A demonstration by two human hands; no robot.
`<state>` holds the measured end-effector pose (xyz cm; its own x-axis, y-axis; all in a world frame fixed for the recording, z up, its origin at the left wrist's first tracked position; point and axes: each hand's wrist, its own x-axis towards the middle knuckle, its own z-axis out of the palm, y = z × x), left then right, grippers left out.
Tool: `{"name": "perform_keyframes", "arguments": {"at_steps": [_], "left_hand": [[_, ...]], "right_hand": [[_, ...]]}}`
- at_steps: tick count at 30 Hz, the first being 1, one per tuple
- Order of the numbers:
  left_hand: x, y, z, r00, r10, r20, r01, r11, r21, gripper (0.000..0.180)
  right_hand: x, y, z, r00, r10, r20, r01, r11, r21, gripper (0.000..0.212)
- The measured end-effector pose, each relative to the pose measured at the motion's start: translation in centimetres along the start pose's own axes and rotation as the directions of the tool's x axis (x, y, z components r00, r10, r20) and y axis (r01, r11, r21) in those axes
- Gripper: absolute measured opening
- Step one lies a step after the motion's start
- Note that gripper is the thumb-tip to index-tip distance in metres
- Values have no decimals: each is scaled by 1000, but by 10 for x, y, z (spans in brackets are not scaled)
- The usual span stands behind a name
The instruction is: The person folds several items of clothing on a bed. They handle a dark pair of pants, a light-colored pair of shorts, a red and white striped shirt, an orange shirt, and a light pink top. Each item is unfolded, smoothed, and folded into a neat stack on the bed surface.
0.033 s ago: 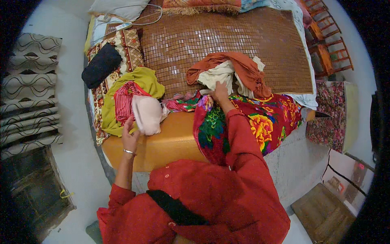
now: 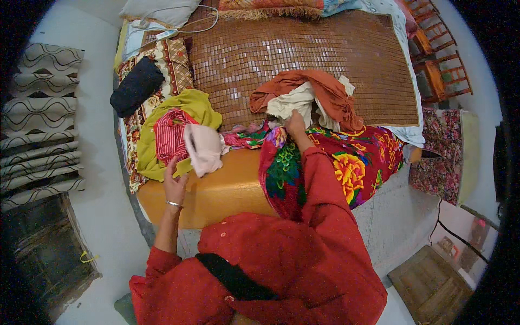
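Head view, sole camera. The left hand (image 2: 175, 184), a silver bangle (image 2: 174, 204) at its wrist, is held wide with fingers spread and nothing in its grasp. Its fingertips lie at the lower edge of a red-and-white striped garment (image 2: 169, 138); whether they touch it cannot be told. Just right of that hand is a pale pink garment (image 2: 203, 150), overlapping the striped one and reaching the tan bed edge (image 2: 233, 184). Both rest on a yellow-green garment (image 2: 200, 108).

The right hand (image 2: 296, 128) is at the lower edge of a cream cloth (image 2: 291, 102). Its fingers point into the fabric; whether they are closed on it cannot be determined. The cream cloth lies on the brown tiled mat (image 2: 233, 65) of the bed, partly covered by a rust-orange garment (image 2: 333, 103).

A red floral cloth (image 2: 349, 173) hangs over the bed edge, beneath and beside the right sleeve. A crumpled multicoloured cloth (image 2: 246, 136) lies between the two groups of clothing. A black folded cloth (image 2: 136, 86) rests at upper left upon a brown patterned fabric (image 2: 176, 62).
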<state>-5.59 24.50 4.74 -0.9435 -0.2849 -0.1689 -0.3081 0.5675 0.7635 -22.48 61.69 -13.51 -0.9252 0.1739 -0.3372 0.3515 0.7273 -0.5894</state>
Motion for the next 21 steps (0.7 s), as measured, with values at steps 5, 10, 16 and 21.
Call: {"name": "perform_keyframes", "arguments": {"at_steps": [5, 10, 16, 21], "left_hand": [[3, 4, 11, 990, 41, 133, -9, 972, -237, 51], [1, 57, 31, 957, 142, 254, 13, 852, -524, 54], [-17, 33, -3, 883, 173, 437, -93, 976, -198, 54], [-41, 78, -33, 908, 49, 415, 224, 781, -583, 71]], "right_hand": [[0, -28, 12, 932, -265, -247, 344, 860, 377, 39], [-128, -162, -88, 880, -466, 93, 66, 314, 947, 34], [-234, -200, -101, 455, -835, 310, -261, 208, 943, 33], [-261, -195, -76, 400, -840, 365, -16, 392, 920, 34]]}}
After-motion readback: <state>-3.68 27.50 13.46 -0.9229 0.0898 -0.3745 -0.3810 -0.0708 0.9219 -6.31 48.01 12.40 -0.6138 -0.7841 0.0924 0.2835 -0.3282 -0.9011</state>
